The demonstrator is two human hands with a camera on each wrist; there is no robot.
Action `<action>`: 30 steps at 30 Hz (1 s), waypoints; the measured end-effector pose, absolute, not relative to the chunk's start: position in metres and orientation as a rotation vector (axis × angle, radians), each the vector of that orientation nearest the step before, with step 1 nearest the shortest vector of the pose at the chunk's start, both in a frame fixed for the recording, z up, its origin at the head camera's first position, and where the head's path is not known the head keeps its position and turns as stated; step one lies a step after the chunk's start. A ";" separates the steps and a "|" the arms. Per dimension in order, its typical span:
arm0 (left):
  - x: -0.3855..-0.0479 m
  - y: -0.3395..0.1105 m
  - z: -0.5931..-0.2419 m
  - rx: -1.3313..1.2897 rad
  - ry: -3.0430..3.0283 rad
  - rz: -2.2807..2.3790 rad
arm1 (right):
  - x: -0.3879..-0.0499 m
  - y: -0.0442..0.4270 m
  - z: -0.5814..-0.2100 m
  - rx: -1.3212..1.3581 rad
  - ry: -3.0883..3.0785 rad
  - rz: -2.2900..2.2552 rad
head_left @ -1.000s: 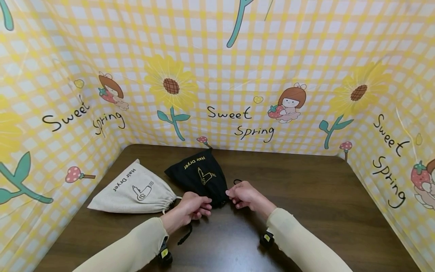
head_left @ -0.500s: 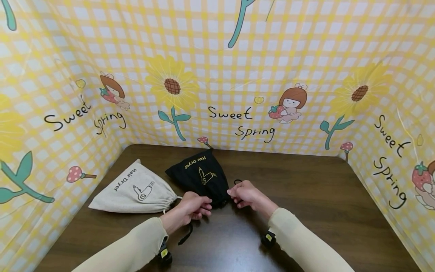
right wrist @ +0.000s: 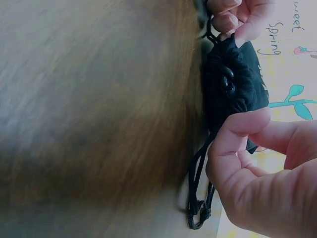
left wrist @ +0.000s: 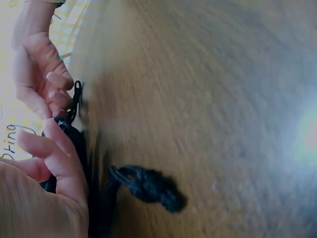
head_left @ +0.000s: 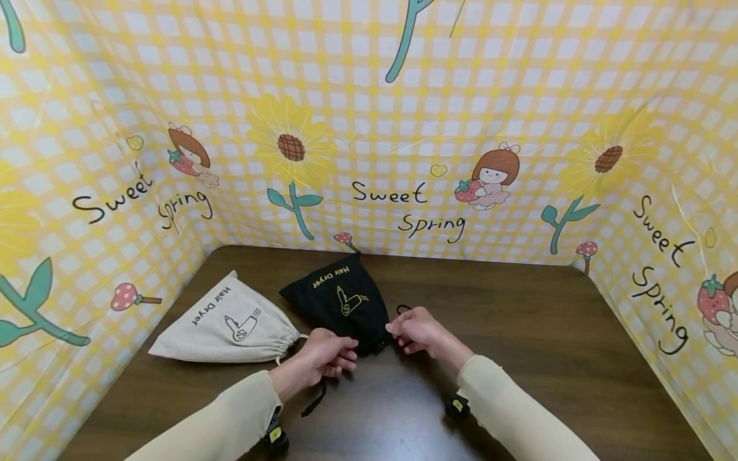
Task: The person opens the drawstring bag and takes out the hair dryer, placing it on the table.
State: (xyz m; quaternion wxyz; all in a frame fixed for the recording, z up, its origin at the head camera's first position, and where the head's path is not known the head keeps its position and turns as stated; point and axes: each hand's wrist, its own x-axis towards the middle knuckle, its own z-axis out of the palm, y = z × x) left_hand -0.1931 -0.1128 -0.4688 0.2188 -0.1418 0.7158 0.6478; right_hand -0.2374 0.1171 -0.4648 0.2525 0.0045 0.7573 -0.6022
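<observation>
A black drawstring bag (head_left: 340, 298) with a yellow hair dryer print lies flat, its gathered mouth facing me. At the left side of that mouth, my left hand (head_left: 323, 355) pinches the cloth between thumb and finger. My right hand (head_left: 419, 330) pinches the mouth's right side. In the right wrist view the mouth (right wrist: 230, 79) is bunched and nearly closed, with a looped black cord (right wrist: 198, 198) hanging past the right hand. A knotted cord end (left wrist: 156, 188) lies beneath the left hand in the left wrist view. Contents of the bag are hidden.
A beige drawstring bag (head_left: 230, 326), also printed "Hair Dryer", lies to the left with its mouth drawn in behind the left hand. Both rest on a dark wooden table (head_left: 507, 307). Yellow checked cloth (head_left: 375, 128) rises around the back and sides.
</observation>
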 end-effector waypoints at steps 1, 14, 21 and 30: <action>-0.193 -0.113 -0.469 -0.391 1.989 1.780 | -0.236 0.117 -0.465 0.008 2.067 -1.636; -0.193 -0.110 -0.467 -0.341 2.019 1.724 | -0.231 0.113 -0.463 -0.025 2.169 -1.582; -0.197 -0.109 -0.470 -0.356 2.000 1.762 | -0.232 0.111 -0.462 -0.014 2.148 -1.572; -0.196 -0.110 -0.468 -0.359 1.986 1.782 | -0.233 0.113 -0.461 -0.018 2.129 -1.575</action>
